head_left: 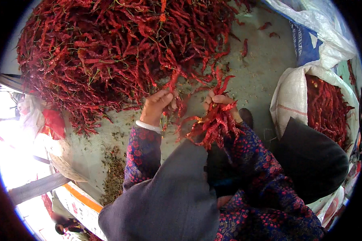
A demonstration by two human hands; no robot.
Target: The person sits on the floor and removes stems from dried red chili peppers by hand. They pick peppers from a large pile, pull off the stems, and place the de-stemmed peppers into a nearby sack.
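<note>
A large heap of dried red chili peppers spreads across the upper left. At its near edge, my left hand pinches a few dried chilies between thumb and fingers. A white bangle circles that wrist. Just to the right, my right hand is closed around a bunch of dried chilies, which fans out below and above the fingers. The two hands are close together but apart, in front of my knees.
At the right stands a white woven sack with dried chilies inside. Behind it lies white and blue sacking. Stem scraps litter the floor at left. A wooden bar juts in at lower left. A few loose chilies lie beyond my right hand.
</note>
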